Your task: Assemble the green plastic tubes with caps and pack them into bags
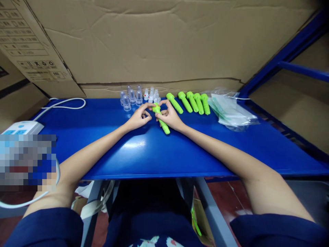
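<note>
Near the middle of the blue table, a bright green plastic flashlight body (pixel 163 126) slants with its wide head away from me and its narrow end toward me. My right hand (pixel 170 117) grips it below the head, with thumb and fingers around it. From the other side my left hand (pixel 138 118) touches the head with its fingertips; the exact contact there is hard to make out. Just beyond the hands stand several clear plastic domes (pixel 126 103) and small white-based clear pieces (pixel 151 93), some partly hidden by my fingers. Several more green flashlight bodies (pixel 191 102) lie at the right.
Clear plastic bags (pixel 231 111) lie at the table's (pixel 154 161) right end. A white power strip (pixel 24 128) with a white cable (pixel 68 103) sits at the left. Cardboard (pixel 164 44) walls the back, and a blue metal frame (pixel 290 51) rises at the right.
</note>
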Available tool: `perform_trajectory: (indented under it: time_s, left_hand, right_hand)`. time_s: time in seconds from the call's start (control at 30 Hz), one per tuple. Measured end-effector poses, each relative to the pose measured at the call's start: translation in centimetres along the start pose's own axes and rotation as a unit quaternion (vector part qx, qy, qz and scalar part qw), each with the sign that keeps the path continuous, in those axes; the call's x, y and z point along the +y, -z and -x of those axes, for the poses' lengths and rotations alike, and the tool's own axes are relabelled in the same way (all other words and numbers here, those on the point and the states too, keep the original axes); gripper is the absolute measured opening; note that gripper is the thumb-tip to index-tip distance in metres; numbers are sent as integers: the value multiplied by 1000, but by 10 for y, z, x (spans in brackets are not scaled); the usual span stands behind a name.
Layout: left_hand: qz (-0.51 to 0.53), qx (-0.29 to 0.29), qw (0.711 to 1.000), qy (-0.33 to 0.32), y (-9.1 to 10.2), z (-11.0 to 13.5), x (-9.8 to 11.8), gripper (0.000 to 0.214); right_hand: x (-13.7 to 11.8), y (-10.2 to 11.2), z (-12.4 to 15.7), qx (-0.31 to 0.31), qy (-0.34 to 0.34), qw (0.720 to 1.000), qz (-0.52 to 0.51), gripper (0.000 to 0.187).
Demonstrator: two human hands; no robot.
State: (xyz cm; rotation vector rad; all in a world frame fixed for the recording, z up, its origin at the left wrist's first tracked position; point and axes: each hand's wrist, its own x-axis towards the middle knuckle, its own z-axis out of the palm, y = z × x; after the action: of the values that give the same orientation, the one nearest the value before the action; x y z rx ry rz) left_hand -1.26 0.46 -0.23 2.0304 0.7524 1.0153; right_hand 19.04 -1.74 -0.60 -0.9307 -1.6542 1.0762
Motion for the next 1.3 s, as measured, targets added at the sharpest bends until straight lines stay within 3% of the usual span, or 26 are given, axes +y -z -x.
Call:
perform_trajectory:
  time_s: [0.27,0.5,0.73,0.87,1.0,1.13,1.3]
  left_hand:
    - [23,7,1000,12,-1,1,0,42]
    - [50,-12,998,21,2,-1,0,49]
    - [83,-1,996,15,0,-1,-2,61]
    - [126,30,990,50,0,-6,-7,41]
    - [121,36,988,86,0,-9,-4,20]
    - [112,30,988,98,2,-10,0,45]
    - [113,55,988,84,4,-7,0,50]
  right_hand:
    - [1,-1,-1,-3,4,1000,-11,54]
    - [1,0,1,-4,5,1000,9,52]
    - [2,-2,-1,41,8,999,1,67]
    - [0,-4,-2,34,18,999,-16,77]
    - [-2,-4,-1,11,17,1000,-3,68]
    - [-4,-4,1,-24,19,999,17,64]
    - [-2,-4,1,-41,17,999,16,68]
